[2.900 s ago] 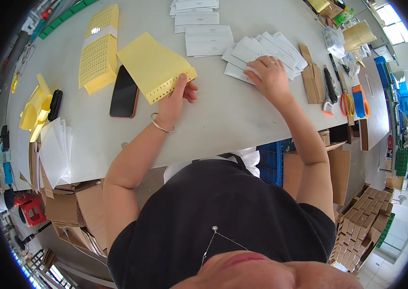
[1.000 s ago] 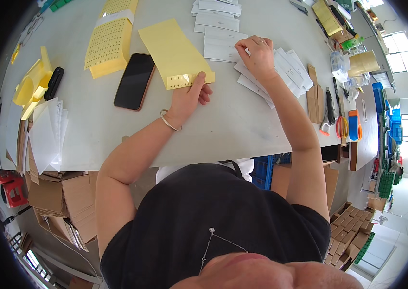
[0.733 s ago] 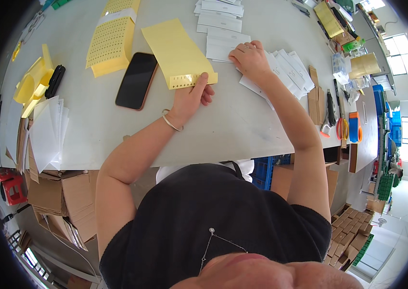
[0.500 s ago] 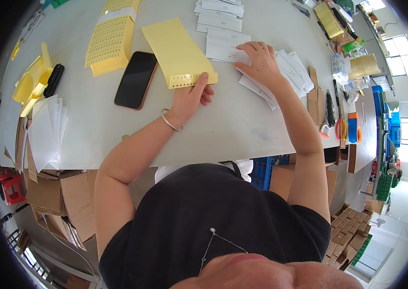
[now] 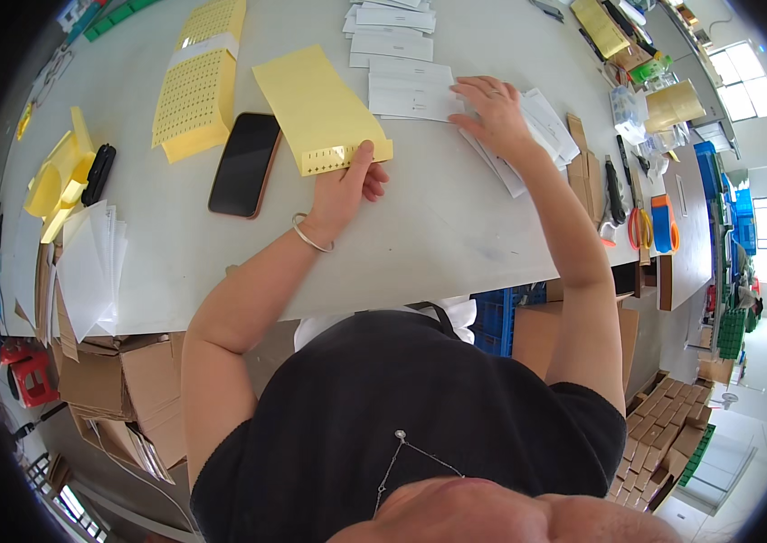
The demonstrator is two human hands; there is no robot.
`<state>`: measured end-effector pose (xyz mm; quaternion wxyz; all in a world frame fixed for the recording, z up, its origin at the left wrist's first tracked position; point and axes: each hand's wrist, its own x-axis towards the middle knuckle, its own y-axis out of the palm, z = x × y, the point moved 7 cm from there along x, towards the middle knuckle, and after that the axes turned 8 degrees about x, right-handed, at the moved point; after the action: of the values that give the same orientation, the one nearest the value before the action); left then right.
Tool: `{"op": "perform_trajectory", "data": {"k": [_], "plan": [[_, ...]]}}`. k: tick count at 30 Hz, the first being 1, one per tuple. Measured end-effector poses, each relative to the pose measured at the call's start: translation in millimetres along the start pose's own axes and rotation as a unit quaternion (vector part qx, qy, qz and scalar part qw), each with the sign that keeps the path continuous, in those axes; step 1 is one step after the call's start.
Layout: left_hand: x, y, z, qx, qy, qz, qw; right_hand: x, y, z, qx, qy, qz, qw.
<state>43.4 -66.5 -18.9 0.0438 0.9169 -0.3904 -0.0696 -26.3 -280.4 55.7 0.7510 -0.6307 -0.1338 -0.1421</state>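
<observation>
My left hand (image 5: pixel 352 185) is closed on the near end of a long yellow paper sheet (image 5: pixel 316 104), thumb on top and fingers curled beneath. That end carries a shiny yellow strip with small printed marks. Over on the right, my right hand (image 5: pixel 498 116) rests with fingers apart, its fingertips at the right edge of a row of overlapping white slips (image 5: pixel 409 89). More white slips (image 5: pixel 539 127) lie fanned out beside and partly under this hand; whether it touches them is hard to see. A dark-screened phone (image 5: pixel 245 166) lies left of the yellow sheet.
A banded stack of yellow printed sheets (image 5: pixel 198 95) stands at the far left. Nearer are a yellow tape dispenser (image 5: pixel 60 181), a black tool (image 5: pixel 99 174) and white papers (image 5: pixel 89 267). Scissors (image 5: pixel 641 226), a cutter (image 5: pixel 614 195) and an orange-and-blue tape roll (image 5: pixel 664 223) line the right edge.
The whole view has shifted a little. My right hand has moved slightly right, off the row of white slips to its edge. My left hand keeps its hold on the yellow sheet.
</observation>
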Motion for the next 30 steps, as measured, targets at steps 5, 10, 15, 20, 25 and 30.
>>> {"op": "perform_trajectory", "data": {"k": [5, 10, 15, 20, 25, 30], "plan": [[-0.7, -2.6, 2.9, -0.023, -0.001, -0.004, 1.000, 8.8, 30.1, 14.6, 0.042, 0.029, 0.074, 0.996], [-1.2, -5.8, 5.4, -0.044, -0.021, -0.003, 0.999, 7.0, 25.5, 36.0, 0.065, 0.042, 0.110, 0.991], [1.6, -5.3, 8.3, -0.075, -0.019, 0.029, 0.997, 9.3, 23.7, 25.6, 0.048, 0.010, -0.006, 0.999], [2.8, -5.2, 6.7, -0.101, -0.010, 0.037, 0.994, 17.3, 35.4, 13.2, 0.060, 0.044, 0.078, 0.994], [-0.1, -15.6, -5.9, -0.086, 0.058, -0.046, 0.994, 2.3, 13.7, 36.1, 0.061, 0.031, 0.107, 0.992], [1.0, -17.9, -7.8, -0.099, 0.041, -0.077, 0.991, -28.9, -10.2, 16.4, -0.007, 0.111, 0.208, 0.972]]}}
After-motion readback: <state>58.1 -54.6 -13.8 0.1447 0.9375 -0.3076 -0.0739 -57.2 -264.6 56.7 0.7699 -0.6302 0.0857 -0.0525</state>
